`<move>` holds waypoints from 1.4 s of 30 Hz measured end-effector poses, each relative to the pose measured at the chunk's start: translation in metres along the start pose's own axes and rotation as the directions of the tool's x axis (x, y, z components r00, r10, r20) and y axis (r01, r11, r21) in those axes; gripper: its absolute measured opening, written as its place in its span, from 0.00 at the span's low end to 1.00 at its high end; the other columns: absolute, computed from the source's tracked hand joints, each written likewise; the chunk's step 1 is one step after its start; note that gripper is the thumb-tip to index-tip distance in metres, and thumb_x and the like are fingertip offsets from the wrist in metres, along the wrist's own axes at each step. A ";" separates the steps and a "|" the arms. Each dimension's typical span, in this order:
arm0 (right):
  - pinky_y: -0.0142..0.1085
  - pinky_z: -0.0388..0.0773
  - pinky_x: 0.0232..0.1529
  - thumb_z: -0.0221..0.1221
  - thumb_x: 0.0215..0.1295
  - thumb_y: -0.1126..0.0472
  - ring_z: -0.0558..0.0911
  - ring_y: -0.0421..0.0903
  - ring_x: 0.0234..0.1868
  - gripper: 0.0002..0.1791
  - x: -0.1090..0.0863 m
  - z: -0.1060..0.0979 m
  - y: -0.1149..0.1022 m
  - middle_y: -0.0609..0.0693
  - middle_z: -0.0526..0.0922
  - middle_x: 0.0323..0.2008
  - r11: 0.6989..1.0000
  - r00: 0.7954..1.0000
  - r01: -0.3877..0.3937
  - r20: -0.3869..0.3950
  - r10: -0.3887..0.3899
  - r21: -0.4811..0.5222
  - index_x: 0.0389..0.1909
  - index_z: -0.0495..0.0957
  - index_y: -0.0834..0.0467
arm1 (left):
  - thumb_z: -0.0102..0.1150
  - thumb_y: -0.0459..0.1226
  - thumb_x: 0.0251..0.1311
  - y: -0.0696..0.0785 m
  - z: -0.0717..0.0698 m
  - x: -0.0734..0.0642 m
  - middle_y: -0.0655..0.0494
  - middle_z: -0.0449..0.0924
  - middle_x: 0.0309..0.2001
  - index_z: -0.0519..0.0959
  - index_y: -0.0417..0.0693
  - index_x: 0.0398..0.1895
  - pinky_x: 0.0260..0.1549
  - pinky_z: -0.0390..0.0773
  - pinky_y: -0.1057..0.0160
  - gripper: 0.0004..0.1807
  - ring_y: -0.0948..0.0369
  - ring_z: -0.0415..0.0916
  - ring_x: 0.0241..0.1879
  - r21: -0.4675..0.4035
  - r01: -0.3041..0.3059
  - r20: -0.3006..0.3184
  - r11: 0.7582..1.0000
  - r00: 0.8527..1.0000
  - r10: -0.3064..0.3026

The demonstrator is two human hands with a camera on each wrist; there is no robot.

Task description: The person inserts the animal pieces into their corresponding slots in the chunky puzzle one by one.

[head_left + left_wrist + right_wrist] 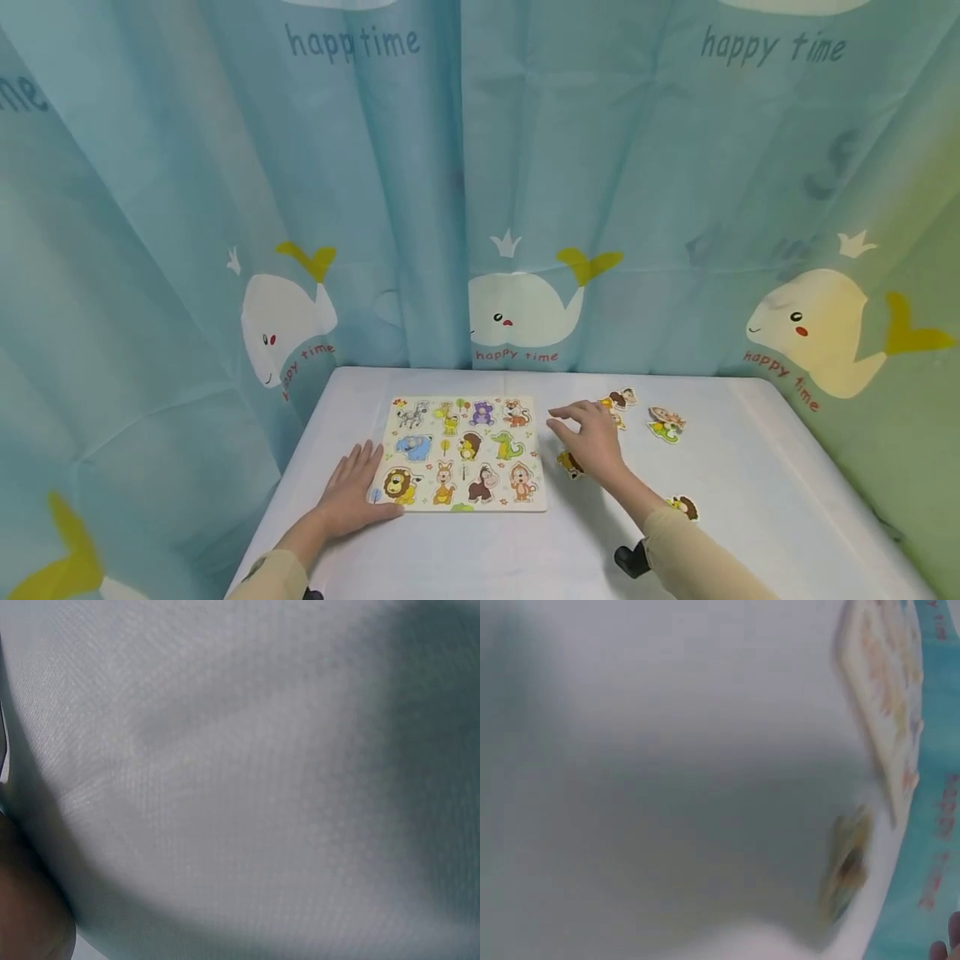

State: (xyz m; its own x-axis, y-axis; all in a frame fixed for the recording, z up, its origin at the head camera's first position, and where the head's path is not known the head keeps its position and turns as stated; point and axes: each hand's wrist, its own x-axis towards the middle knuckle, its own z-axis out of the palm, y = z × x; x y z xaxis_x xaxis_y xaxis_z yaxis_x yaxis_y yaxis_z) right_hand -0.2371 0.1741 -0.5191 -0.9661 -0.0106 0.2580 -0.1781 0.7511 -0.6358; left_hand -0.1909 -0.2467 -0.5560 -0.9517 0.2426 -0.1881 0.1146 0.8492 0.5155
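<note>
A wooden puzzle board [450, 468] with animal pictures, among them a lion, an elephant and a zebra, lies flat on the white table. My left hand [348, 493] rests at its lower left edge, fingers spread, thumb along the near corner. My right hand [592, 442] hovers just right of the board, thumb and forefinger apart with nothing between them. Partly under this hand in the head view lies a loose puzzle piece [568, 465]. The right wrist view has a blurred loose piece [847, 866] beside the board [877, 690], and fingertips [955, 930] at its lower right corner.
More loose animal pieces lie to the right: an overlapping group [621, 400], another pair [665, 424] and a hedgehog piece [682, 507] near my right sleeve. A blue whale-print curtain [420, 208] hangs behind the table [750, 467]. Pale blurred fabric fills the left wrist view.
</note>
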 end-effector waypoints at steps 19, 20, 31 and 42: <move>0.66 0.63 0.55 0.64 0.71 0.49 0.69 0.69 0.59 0.21 -0.079 -0.109 0.095 0.63 0.83 0.51 0.976 0.987 -0.154 -0.062 0.146 -0.154 0.52 0.86 0.61 | 0.70 0.66 0.49 -0.003 -0.005 -0.004 0.33 0.37 0.81 0.47 0.33 0.81 0.75 0.32 0.36 0.69 0.36 0.30 0.79 -0.015 -0.002 0.003 1.000 1.000 0.002; 0.66 0.63 0.55 0.64 0.71 0.48 0.69 0.69 0.58 0.21 -0.083 -0.111 0.097 0.64 0.83 0.51 0.973 0.986 -0.167 -0.051 0.161 -0.161 0.53 0.86 0.61 | 0.69 0.66 0.49 -0.003 -0.005 -0.003 0.33 0.37 0.81 0.46 0.34 0.81 0.75 0.32 0.37 0.69 0.36 0.30 0.79 -0.012 0.000 0.005 1.000 1.000 0.000; 0.64 0.65 0.51 0.70 0.63 0.45 0.71 0.69 0.55 0.24 -0.118 -0.113 0.110 0.65 0.81 0.52 0.940 0.963 -0.268 -0.023 0.269 -0.213 0.50 0.87 0.60 | 0.70 0.65 0.49 -0.005 -0.001 0.001 0.31 0.38 0.80 0.47 0.32 0.80 0.75 0.32 0.36 0.69 0.34 0.31 0.79 -0.009 -0.021 -0.006 1.000 1.000 0.021; 0.66 0.62 0.54 0.71 0.61 0.42 0.64 0.70 0.60 0.27 -0.133 -0.098 0.117 0.68 0.75 0.58 0.866 0.883 -0.466 -0.036 0.468 -0.179 0.48 0.86 0.61 | 0.70 0.66 0.49 -0.009 0.004 0.006 0.32 0.37 0.81 0.45 0.33 0.81 0.75 0.30 0.37 0.69 0.36 0.29 0.79 -0.014 -0.012 0.016 1.000 1.000 0.013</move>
State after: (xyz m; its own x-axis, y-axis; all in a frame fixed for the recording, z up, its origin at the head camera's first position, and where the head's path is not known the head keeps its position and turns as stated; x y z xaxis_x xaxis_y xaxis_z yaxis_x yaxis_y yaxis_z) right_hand -0.1113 0.3281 -0.5558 -0.9297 0.3658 -0.0437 0.3298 0.7737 -0.5409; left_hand -0.1965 -0.2509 -0.5647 -0.9454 0.2610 -0.1951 0.1225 0.8395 0.5294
